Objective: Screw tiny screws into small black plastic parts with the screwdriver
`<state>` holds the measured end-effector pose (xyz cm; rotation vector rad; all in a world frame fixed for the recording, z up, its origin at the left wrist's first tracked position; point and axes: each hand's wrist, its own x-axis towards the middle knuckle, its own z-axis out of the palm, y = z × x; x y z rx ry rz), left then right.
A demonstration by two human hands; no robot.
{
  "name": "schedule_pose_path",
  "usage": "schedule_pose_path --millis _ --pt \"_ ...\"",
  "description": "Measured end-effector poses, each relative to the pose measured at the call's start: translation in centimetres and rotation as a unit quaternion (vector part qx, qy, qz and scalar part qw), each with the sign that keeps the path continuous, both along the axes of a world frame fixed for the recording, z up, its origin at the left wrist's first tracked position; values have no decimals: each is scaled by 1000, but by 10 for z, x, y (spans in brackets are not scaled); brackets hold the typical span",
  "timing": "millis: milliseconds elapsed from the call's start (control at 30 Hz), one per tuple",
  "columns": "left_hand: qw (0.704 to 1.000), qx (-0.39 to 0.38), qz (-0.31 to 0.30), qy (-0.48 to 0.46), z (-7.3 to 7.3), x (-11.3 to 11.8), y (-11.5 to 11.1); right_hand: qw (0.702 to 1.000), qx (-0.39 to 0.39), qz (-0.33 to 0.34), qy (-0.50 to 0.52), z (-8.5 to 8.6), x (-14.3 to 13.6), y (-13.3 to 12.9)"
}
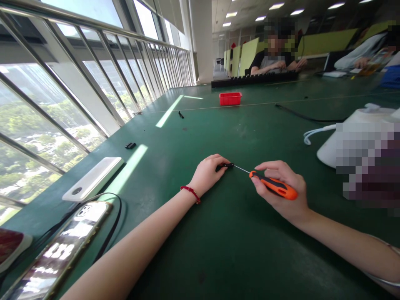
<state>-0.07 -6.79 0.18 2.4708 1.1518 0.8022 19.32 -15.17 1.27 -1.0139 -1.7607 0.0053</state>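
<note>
On the green tabletop, my left hand is closed around a small black part, which sticks out a little past the fingertips. What kind of part it is cannot be made out. My right hand grips a screwdriver with an orange and black handle. Its thin metal shaft points left, and the tip meets or nearly meets the end of the black part. A red cord bracelet circles my left wrist.
At left lie a white power bank, a cable and a phone. Small black pieces and a red bin are farther off. A pale bag-like object stands right. Railing borders the left; people sit across.
</note>
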Motion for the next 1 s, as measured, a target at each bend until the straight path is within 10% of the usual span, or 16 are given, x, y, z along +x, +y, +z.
schedule_pose_path --millis 1000 --pt "1000 -2 -3 -4 1 0 0 1000 10 5 23 -6 2 2"
